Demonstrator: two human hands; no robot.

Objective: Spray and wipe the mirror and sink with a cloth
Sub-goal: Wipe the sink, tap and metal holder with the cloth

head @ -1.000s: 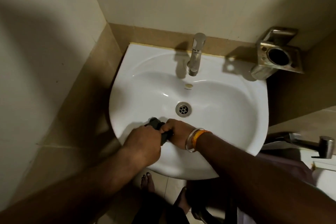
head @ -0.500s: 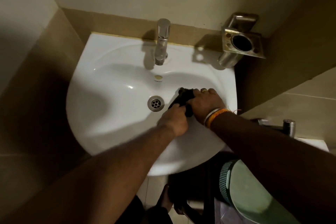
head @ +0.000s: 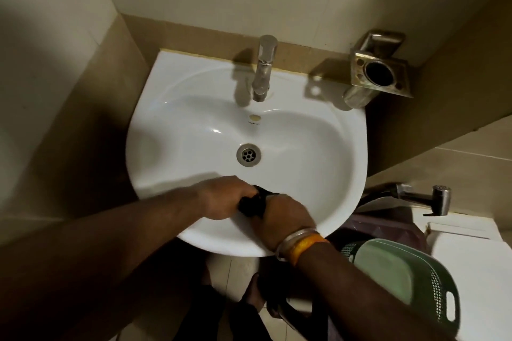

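The white sink point(head: 318, 152) fills the view; at its near rim the left hand point(head: 221, 198) and right hand point(head: 285, 220) both curl round a dark cloth point(head: 250, 205), bunched between them on the basin; so small a wad may skip patches or slip on wet porcelain; mirror and spray bottle lie out of frame; fingers hide most of the cloth.

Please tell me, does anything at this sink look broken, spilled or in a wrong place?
Nothing stands out. Both hands, left and right, grip the dark cloth on the sink front.
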